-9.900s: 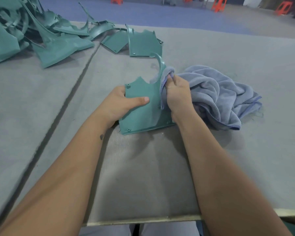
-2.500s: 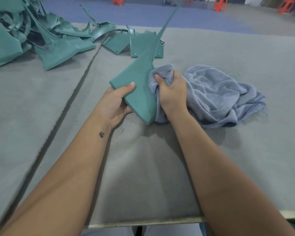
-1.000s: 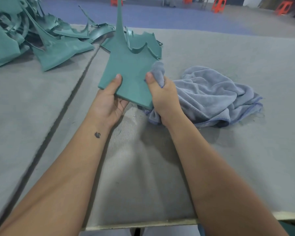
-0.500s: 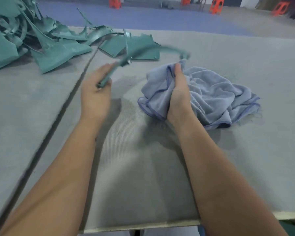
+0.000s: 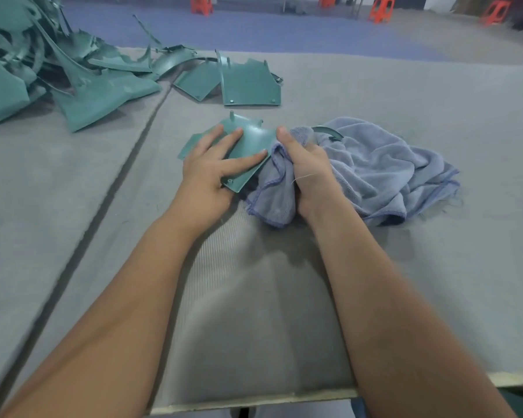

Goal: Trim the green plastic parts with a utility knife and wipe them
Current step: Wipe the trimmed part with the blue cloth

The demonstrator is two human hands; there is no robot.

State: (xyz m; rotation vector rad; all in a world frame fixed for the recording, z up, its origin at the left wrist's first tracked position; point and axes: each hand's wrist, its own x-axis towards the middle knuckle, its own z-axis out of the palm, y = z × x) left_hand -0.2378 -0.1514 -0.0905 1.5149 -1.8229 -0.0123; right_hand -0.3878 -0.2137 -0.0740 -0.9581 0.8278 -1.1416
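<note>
A flat green plastic part point(image 5: 251, 140) with small pegs lies on the grey table mat at the centre. My left hand point(image 5: 207, 173) rests on top of it, fingers and thumb straight and spread. The part's curved thin end point(image 5: 329, 132) pokes out over the blue cloth point(image 5: 381, 167). My right hand point(image 5: 308, 167) grips a bunched fold of that cloth against the part's right edge. No utility knife is in view.
A big pile of green parts point(image 5: 97, 92) fills the far left. Two flat green parts point(image 5: 248, 86) lie just beyond my hands. A dark seam point(image 5: 127, 164) runs down the mat on the left. The table's front edge point(image 5: 254, 402) is near me.
Half a second ago my left hand held the part up in the air, swinging it. Now the part lies flat on the mat under that hand. My right hand still grips the cloth.
</note>
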